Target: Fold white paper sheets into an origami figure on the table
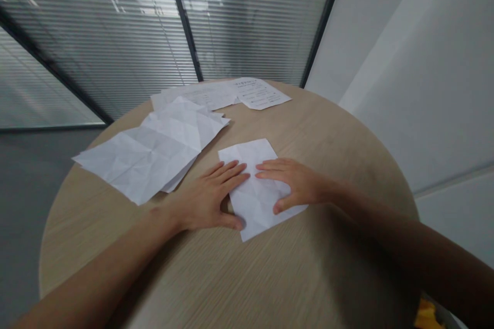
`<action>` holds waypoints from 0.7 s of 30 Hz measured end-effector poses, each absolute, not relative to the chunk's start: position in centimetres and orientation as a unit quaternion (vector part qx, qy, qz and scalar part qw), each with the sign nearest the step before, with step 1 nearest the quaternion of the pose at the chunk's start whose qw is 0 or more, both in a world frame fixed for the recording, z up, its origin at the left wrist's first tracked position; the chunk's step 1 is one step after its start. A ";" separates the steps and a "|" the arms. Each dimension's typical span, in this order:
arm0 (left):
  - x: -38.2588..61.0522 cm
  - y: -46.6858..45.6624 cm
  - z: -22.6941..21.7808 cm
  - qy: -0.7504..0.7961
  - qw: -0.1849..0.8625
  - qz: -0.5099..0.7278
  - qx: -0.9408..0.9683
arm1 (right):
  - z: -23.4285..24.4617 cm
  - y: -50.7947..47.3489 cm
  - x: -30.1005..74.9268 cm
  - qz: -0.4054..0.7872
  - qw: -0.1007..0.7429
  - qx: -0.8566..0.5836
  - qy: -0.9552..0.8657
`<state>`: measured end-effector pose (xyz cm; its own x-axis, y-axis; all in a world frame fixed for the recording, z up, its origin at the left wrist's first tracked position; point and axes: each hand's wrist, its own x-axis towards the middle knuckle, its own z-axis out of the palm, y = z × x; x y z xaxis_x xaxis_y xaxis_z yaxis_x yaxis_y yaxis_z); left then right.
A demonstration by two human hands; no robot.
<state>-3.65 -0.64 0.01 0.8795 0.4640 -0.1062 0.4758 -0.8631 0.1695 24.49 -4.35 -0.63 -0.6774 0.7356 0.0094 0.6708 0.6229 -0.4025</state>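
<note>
A creased sheet of white paper point(257, 200) lies on the round wooden table in front of me, its lower corner pointing towards me. My left hand point(214, 193) rests on its left edge with fingers stretched out and thumb apart, palm down. Over its right part is my right hand point(291, 182), fingers extended and thumb spread, partly hiding the paper's right side. The fingertips of both hands come close together near the paper's middle. Neither hand grips anything.
Crumpled white sheets point(154, 151) lie stacked on the left of the table point(231, 282). Printed papers point(262, 93) sit at the far edge. Behind stands a glass partition with blinds point(254, 25); a white wall point(424, 61) is on the right. Something yellow point(426, 314) shows at lower right.
</note>
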 end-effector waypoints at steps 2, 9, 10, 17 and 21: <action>-4.0 -0.5 -0.2 0.234 0.102 -0.023 0.967 | -0.9 -4.1 25.3 0.213 0.064 -0.392 -0.893; -4.8 -0.3 -0.7 0.195 0.044 0.131 0.971 | -0.1 -5.4 26.2 0.273 0.068 -0.384 -0.880; -4.7 -0.4 -0.6 0.177 0.023 0.148 0.973 | 0.1 -5.6 26.3 0.278 0.070 -0.385 -0.877; -4.5 -0.4 -0.1 0.147 -0.026 0.193 0.970 | 1.4 -6.9 28.7 0.318 0.077 -0.344 -0.880; -4.6 -0.4 0.3 0.158 0.032 0.205 0.965 | 0.3 -6.5 28.5 0.307 0.137 -0.358 -0.871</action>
